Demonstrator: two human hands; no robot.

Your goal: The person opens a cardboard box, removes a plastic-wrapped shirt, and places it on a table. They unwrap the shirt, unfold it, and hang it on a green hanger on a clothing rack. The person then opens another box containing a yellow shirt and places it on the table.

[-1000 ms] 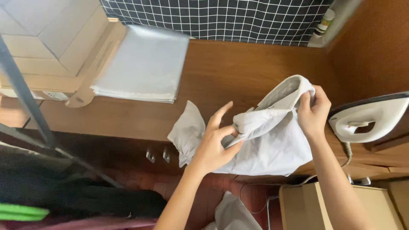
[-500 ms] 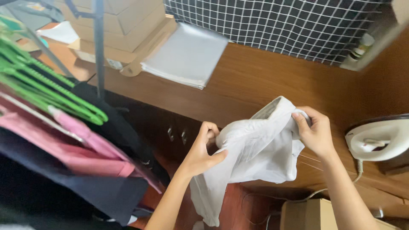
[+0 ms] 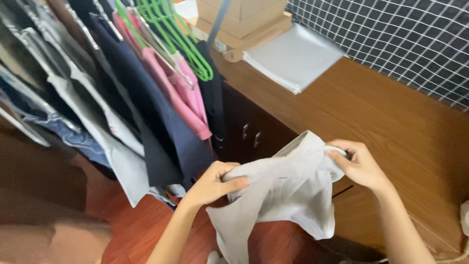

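Both my hands hold a light grey garment (image 3: 283, 195) in the air in front of a wooden cabinet. My left hand (image 3: 212, 183) pinches one edge of the cloth at the lower middle. My right hand (image 3: 359, 164) grips the other edge near the collar, higher and to the right. The rest of the garment hangs down between my forearms toward the reddish floor.
A clothes rack on the left carries several hanging garments, among them a dark blue one (image 3: 146, 112) and a pink one (image 3: 188, 100), with green hangers (image 3: 178, 34). The wooden cabinet top (image 3: 391, 122) bears a folded grey cloth (image 3: 293, 58) and cardboard boxes (image 3: 242, 17). A black grid-patterned cloth (image 3: 400, 44) covers the wall.
My view has swung left, bringing the clothes rack in and pushing the iron out of frame. The garment has come off the cabinet top and now hangs in front of it.
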